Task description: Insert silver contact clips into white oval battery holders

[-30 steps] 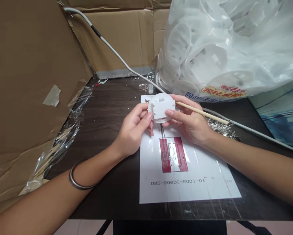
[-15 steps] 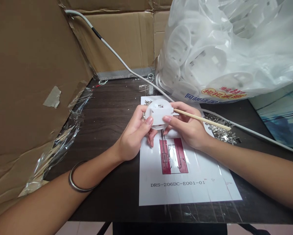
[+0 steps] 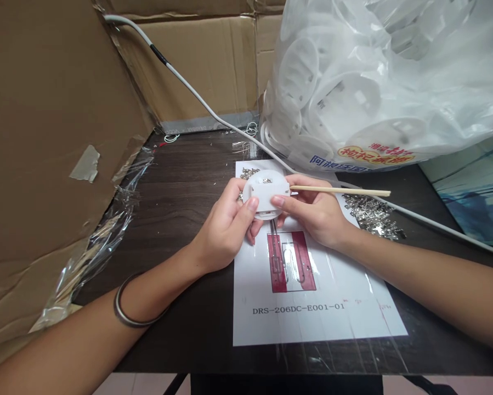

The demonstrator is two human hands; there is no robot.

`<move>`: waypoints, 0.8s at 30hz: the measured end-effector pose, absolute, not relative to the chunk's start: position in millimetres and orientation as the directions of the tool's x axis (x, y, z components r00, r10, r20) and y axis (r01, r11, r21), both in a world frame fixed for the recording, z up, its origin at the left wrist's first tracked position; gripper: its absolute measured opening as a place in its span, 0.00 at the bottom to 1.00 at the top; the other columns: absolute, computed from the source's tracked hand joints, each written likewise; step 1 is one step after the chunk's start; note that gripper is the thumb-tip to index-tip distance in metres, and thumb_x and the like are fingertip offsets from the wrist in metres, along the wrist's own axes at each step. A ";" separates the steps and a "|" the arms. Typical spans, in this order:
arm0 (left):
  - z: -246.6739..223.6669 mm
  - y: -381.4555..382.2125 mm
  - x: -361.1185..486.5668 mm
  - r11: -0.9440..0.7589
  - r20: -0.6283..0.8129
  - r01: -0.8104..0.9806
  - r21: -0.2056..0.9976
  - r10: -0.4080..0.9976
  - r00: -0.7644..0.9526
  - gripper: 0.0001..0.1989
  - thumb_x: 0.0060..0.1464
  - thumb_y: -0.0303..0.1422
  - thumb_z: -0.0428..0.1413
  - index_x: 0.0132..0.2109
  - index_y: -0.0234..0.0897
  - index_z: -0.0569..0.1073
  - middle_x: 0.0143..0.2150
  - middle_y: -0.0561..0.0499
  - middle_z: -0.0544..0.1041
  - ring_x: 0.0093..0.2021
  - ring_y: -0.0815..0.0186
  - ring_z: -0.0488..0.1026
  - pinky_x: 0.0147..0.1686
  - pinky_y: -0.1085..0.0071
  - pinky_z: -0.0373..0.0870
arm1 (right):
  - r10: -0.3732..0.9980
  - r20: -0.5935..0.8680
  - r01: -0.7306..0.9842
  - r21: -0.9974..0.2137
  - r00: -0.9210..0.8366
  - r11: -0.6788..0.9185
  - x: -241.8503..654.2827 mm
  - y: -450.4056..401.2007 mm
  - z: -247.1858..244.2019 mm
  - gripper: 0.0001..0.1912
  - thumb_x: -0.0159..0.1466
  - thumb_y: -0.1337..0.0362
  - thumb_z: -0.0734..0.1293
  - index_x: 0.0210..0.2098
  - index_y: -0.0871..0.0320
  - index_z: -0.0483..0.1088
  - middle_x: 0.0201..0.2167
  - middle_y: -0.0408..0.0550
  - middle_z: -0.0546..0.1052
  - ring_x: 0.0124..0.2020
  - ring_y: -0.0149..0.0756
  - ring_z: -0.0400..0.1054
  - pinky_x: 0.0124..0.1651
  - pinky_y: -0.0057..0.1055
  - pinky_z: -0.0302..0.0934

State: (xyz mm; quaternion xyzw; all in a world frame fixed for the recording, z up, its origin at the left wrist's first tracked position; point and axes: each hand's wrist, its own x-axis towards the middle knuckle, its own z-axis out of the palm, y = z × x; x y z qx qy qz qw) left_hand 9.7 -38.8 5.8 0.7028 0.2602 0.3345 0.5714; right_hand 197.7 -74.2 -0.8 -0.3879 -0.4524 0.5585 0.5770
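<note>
Between my hands is a round white plastic disc (image 3: 266, 192) with a raised block and a small metal clip (image 3: 266, 180) near its far edge. My left hand (image 3: 225, 225) grips the disc's left side, thumb on its face. From the right, my right hand (image 3: 312, 208) grips the disc, thumb on top and fingers behind it. A thin wooden stick (image 3: 345, 191) also sits in my right hand; one end meets the disc's right edge and the other points right. Below the disc lies a printed sheet (image 3: 312, 323) with a red-and-white drawing.
A large clear bag (image 3: 353, 120) full of similar discs stands at the back right. Small metal clips (image 3: 373, 216) lie piled right of the sheet, others (image 3: 248, 173) behind my left hand. A white cable (image 3: 213, 112) crosses the table. Cardboard (image 3: 205, 66) walls the back and left.
The stick has swung from slanting down to the right to nearly level. The disc has turned slightly in my hands; both hands keep their hold.
</note>
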 end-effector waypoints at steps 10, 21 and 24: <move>4.1 -39.8 9.9 -0.271 0.186 0.064 0.960 0.795 0.577 0.16 0.70 0.49 0.51 0.44 0.40 0.64 0.22 0.57 0.71 0.22 0.69 0.71 0.23 0.72 0.70 | 0.994 0.108 -0.260 -0.959 0.035 0.113 192.9 -76.7 6.9 0.17 0.51 0.61 0.84 0.35 0.58 0.77 0.25 0.41 0.79 0.21 0.30 0.71 0.25 0.30 0.71; 9.5 -40.1 12.2 -0.088 0.159 -0.148 0.985 0.793 0.589 0.21 0.68 0.51 0.53 0.35 0.41 0.62 0.18 0.59 0.63 0.18 0.72 0.63 0.19 0.75 0.66 | 0.992 0.118 -0.279 -0.955 -0.039 0.102 193.0 -77.6 6.4 0.17 0.52 0.61 0.84 0.35 0.57 0.78 0.26 0.42 0.80 0.21 0.32 0.73 0.24 0.31 0.71; 9.6 -40.5 12.5 -0.084 0.153 -0.142 0.986 0.786 0.599 0.22 0.67 0.52 0.53 0.34 0.41 0.62 0.18 0.59 0.62 0.18 0.72 0.63 0.18 0.75 0.65 | 0.990 0.130 -0.295 -0.949 -0.062 0.107 194.3 -79.0 5.0 0.15 0.53 0.62 0.83 0.36 0.57 0.79 0.26 0.42 0.80 0.21 0.32 0.73 0.23 0.30 0.71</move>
